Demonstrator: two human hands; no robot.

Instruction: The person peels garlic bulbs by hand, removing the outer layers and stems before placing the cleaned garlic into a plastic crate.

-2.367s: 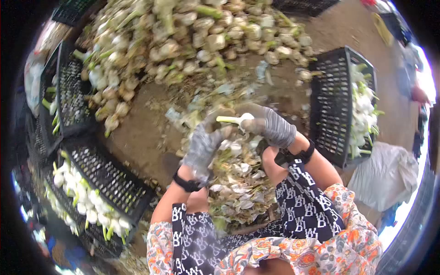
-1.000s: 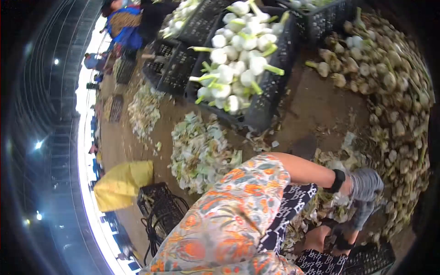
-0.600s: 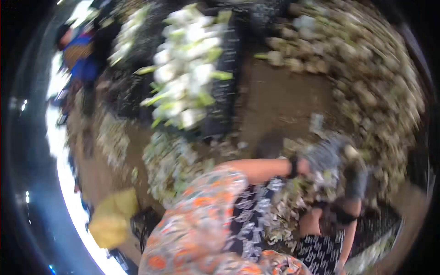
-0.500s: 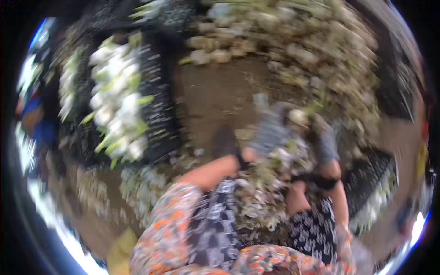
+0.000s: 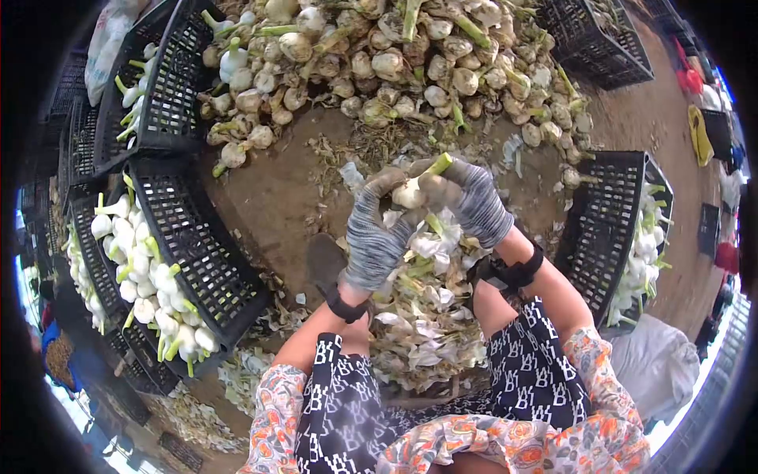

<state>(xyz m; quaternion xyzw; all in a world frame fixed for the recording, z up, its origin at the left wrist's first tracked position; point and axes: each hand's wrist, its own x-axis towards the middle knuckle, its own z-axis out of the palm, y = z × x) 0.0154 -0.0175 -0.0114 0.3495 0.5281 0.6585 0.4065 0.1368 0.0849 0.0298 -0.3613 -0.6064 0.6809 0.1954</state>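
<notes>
Both gloved hands hold one garlic bulb (image 5: 411, 192) with a short green stem above a heap of peeled skins (image 5: 426, 316) between my knees. My left hand (image 5: 376, 231) grips it from the left, my right hand (image 5: 471, 199) from the right. Beyond the hands lies a big pile of unpeeled, dirty garlic bulbs (image 5: 395, 63) on the dirt floor. A black crate (image 5: 197, 261) at the left holds clean white bulbs (image 5: 146, 284). Another black crate (image 5: 604, 229) at the right also holds white bulbs.
More black crates (image 5: 158, 87) stand at the far left and the upper right (image 5: 596, 39). A shoe (image 5: 325, 265) rests on bare dirt by my left wrist. A grey sack (image 5: 655, 363) lies at the lower right. Skins litter the ground at the lower left.
The view swung left toward the crate of white bulbs and other workers, then back. The earlier white bulb has gone from my hands, and a dirtier one is now between them.
</notes>
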